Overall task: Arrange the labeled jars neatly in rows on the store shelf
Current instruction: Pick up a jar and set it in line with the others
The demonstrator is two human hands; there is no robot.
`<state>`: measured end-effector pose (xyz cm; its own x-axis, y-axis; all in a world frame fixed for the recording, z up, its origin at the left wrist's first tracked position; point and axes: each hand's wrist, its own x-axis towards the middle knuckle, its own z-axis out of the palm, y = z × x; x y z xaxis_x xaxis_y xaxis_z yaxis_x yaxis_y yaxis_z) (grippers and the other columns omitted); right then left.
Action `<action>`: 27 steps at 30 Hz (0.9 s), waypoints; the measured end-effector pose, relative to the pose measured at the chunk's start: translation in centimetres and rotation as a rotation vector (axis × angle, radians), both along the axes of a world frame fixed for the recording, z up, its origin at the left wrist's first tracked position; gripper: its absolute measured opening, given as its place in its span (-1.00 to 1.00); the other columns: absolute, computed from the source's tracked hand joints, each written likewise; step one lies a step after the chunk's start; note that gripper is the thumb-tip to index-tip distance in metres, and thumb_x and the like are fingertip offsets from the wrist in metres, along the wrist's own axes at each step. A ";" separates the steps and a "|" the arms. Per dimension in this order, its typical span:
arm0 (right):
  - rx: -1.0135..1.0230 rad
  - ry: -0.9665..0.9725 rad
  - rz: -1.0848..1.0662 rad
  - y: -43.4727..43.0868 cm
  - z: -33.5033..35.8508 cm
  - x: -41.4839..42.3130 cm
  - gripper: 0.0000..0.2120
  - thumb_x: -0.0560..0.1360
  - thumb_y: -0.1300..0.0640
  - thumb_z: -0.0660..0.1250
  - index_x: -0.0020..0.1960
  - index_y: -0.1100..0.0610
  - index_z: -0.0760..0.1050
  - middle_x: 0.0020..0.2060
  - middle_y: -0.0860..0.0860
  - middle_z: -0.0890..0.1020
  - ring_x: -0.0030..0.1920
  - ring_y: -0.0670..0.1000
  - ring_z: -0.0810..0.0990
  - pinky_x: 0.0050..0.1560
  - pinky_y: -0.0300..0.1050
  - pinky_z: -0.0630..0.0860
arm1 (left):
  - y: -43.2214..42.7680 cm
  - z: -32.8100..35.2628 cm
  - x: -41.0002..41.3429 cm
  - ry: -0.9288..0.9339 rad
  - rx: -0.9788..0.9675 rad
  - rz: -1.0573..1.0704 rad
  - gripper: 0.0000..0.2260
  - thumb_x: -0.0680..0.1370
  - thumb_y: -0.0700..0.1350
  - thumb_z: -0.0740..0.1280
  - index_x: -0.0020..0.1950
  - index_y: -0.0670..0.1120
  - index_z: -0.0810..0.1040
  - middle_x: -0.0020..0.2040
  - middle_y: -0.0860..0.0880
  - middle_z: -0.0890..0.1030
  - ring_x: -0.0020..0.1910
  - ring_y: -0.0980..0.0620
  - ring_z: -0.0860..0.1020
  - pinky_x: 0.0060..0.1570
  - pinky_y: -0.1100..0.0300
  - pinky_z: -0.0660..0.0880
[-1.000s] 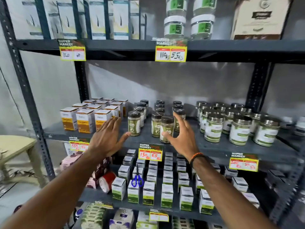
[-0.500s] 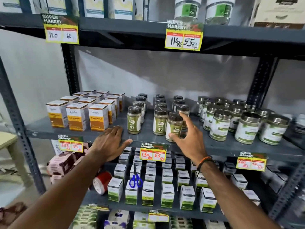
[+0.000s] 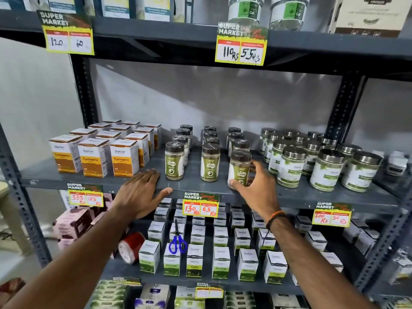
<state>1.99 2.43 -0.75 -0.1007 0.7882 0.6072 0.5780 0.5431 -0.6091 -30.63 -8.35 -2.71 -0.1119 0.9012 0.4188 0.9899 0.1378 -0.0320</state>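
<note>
Three rows of small brown-lidded jars with green labels stand on the grey middle shelf [image 3: 138, 180]. The front jar of the right row [image 3: 239, 167] is tilted slightly, and my right hand [image 3: 256, 188] is wrapped around its lower part at the shelf's front edge. The front jars of the left row [image 3: 174, 161] and middle row [image 3: 210, 162] stand upright. My left hand [image 3: 140, 192] lies flat with fingers spread on the shelf's front lip, left of the jars, holding nothing.
Orange turmeric boxes [image 3: 95, 159] fill the shelf's left part. Larger steel-lidded jars [image 3: 292, 167] crowd the right. Price tags [image 3: 200, 204] hang from the shelf edge. Below are small white-green boxes [image 3: 195, 260], blue scissors [image 3: 178, 243] and a red tape roll [image 3: 130, 247].
My right hand has closed around the front jar of the right row and drawn it right and forward. My left hand settled onto the shelf edge. The view has come closer.
</note>
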 end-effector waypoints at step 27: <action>-0.222 -0.092 -0.155 2.4 1.0 0.3 -0.57 0.23 -0.24 0.65 -0.07 0.00 0.66 -0.18 -0.08 0.74 -0.18 -0.06 0.68 -0.15 -0.11 0.64 | -0.1 -0.1 0.2 -0.011 -0.003 0.010 -0.13 0.57 0.48 -0.17 0.57 -0.14 0.31 0.54 -0.18 0.41 0.48 -0.15 0.40 0.43 -0.12 0.34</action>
